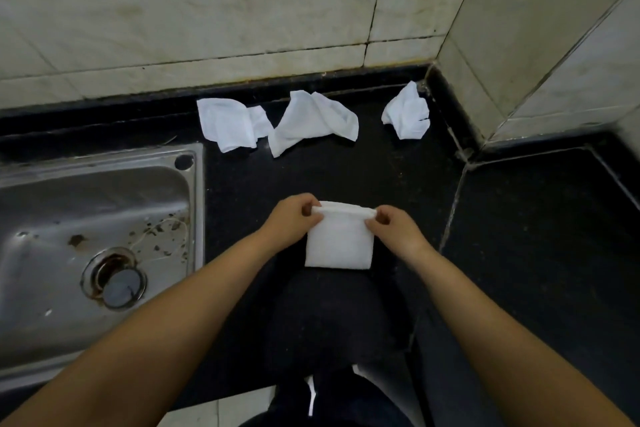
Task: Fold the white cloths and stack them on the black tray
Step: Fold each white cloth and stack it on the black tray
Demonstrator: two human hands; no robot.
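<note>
you're pinching one folded cloth (339, 246) with both hands' fingers (313, 210); three crumpled cloths (313, 121) are waiting; no tray showing.

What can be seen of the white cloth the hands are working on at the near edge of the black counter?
The folded white cloth looks like soft, thick terry, folded into a neat, roughly square pad of several layers. It lies flat on the black stone counter, right of the steel sink. Its far edge is lifted into a small roll, pinched at one corner by the left hand and at the other by the right hand. Nothing else touches it.
</note>
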